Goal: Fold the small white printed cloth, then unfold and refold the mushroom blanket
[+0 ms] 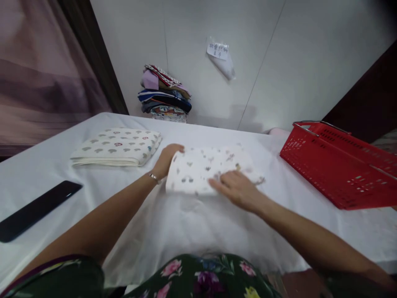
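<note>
Centrally on the white-draped worktop [198,134], a soft white cloth printed with small grey and brown motifs [198,167] lies spread in a neat rectangle in front of the person. Of the two hands, the left hand [169,160] is closed about its left edge near the far corner, fingertips over the top; a silvery bracelet [154,178] circles that wrist. The right hand [237,188] rests on the cloth's right part, fingers loosely curled and thumb stretched out; whether it pinches any fabric, I cannot tell. To the left sits a thick, folded cream cloth patterned with grey mushroom-like shapes [119,145], with a flat, glossy black rectangular slab [40,211] nearer the person. A red perforated plastic basket with metal handles [338,169] stands at the right. Beyond the far edge rises a stack of folded multicoloured textiles [166,95].
</note>
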{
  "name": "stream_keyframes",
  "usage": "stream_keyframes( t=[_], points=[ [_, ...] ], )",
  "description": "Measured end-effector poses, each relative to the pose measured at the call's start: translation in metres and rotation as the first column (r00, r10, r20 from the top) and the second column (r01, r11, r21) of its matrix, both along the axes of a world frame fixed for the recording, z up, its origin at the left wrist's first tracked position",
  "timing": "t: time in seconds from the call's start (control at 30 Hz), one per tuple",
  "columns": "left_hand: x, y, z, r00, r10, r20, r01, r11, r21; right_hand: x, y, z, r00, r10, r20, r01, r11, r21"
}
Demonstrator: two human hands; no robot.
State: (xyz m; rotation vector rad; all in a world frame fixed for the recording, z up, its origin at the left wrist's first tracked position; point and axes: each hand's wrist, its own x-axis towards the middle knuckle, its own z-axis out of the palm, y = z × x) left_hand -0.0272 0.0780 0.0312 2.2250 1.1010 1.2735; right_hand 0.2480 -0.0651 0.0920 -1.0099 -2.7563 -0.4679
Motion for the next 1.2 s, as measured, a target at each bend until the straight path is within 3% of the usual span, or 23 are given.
stream_keyframes(
  t=[0.1, 0.17, 0.23, 0.3, 0.4, 0.5, 0.57, 0.63, 0.73, 0.9, 1.03, 1.1, 1.2],
  points=[
    [-0.017, -0.031, -0.038, 0.938, -0.117, -0.328, 0.131, 0.991, 0.022, -0.007, -0.032, -0.064, 0.999, 0.024, 0.034, -0.02, 0.991, -0.134],
    [-0.022, -0.044, -0.048, 0.902, -0.106, -0.419, 0.124, 0.992, 0.017, -0.009, -0.044, -0.08, 0.998, -0.049, 0.035, 0.056, 0.973, -0.225],
    [-0.024, -0.054, -0.048, 0.895, -0.07, -0.44, 0.068, 0.997, -0.02, -0.007, -0.046, -0.075, 0.996, -0.078, 0.037, 0.086, 0.935, -0.345],
    [-0.023, -0.064, -0.042, 0.91, 0.004, -0.415, -0.044, 0.995, -0.088, -0.003, -0.039, -0.059, 0.999, -0.045, 0.015, 0.047, 0.865, -0.5],
    [-0.022, -0.086, -0.032, 0.935, 0.167, -0.314, -0.254, 0.931, -0.264, 0.005, -0.007, -0.036, 0.99, -0.089, -0.108, -0.002, 0.76, -0.649],
    [-0.021, -0.109, -0.023, 0.939, 0.253, -0.232, -0.336, 0.818, -0.466, 0.011, 0.043, -0.03, 0.934, -0.29, -0.207, 0.116, 0.797, -0.593],
    [-0.02, -0.116, -0.018, 0.939, 0.262, -0.224, -0.342, 0.792, -0.505, 0.013, 0.076, -0.035, 0.907, -0.376, -0.19, 0.227, 0.815, -0.533],
    [-0.018, -0.114, -0.013, 0.93, 0.268, -0.25, -0.36, 0.8, -0.481, 0.011, 0.101, -0.043, 0.898, -0.426, -0.107, 0.322, 0.804, -0.5],
    [-0.011, -0.095, -0.011, 0.895, 0.299, -0.331, -0.427, 0.79, -0.441, 0.009, 0.117, -0.055, 0.911, -0.413, 0.002, 0.358, 0.788, -0.501],
    [0.004, -0.055, -0.019, 0.882, 0.232, -0.411, -0.412, 0.804, -0.429, 0.016, 0.114, -0.065, 0.912, -0.411, 0.011, 0.376, 0.823, -0.426],
    [0.008, -0.038, -0.025, 0.856, 0.229, -0.463, -0.439, 0.797, -0.415, 0.027, 0.109, -0.066, 0.891, -0.451, 0.055, 0.436, 0.816, -0.38],
    [0.007, -0.035, -0.022, 0.844, 0.234, -0.482, -0.462, 0.775, -0.431, 0.031, 0.106, -0.065, 0.894, -0.448, 0.035, 0.425, 0.819, -0.385],
    [0.005, -0.03, -0.012, 0.862, 0.267, -0.43, -0.448, 0.799, -0.402, 0.037, 0.105, -0.06, 0.897, -0.433, -0.088, 0.37, 0.844, -0.388]
  ],
)
